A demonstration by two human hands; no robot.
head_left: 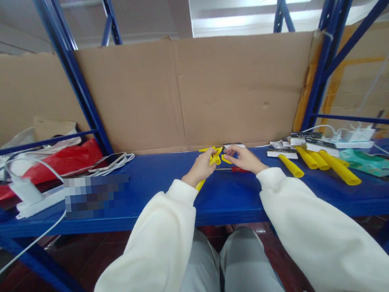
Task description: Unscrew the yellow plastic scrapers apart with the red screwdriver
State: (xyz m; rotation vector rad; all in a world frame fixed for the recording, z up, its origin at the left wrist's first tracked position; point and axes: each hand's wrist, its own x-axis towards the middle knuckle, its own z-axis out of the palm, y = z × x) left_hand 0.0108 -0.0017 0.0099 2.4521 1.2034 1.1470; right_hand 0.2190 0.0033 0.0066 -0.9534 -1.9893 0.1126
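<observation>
My left hand is closed round a long yellow handle-like piece, which slants up to the right and shows below and above the fingers. My right hand is just to the right, its thumb and fingers bent together at the piece's dark upper end; whatever is between them is too small to make out. Behind and between the hands lie more small yellow parts. A screwdriver with a red handle rests on the blue bench under the right hand, its shaft pointing left.
At right lie several yellow tubes with black-and-white ends, beside a green plastic packet and a power strip. On the left are a red bag, a white charger and cables. A cardboard sheet stands behind, between blue posts.
</observation>
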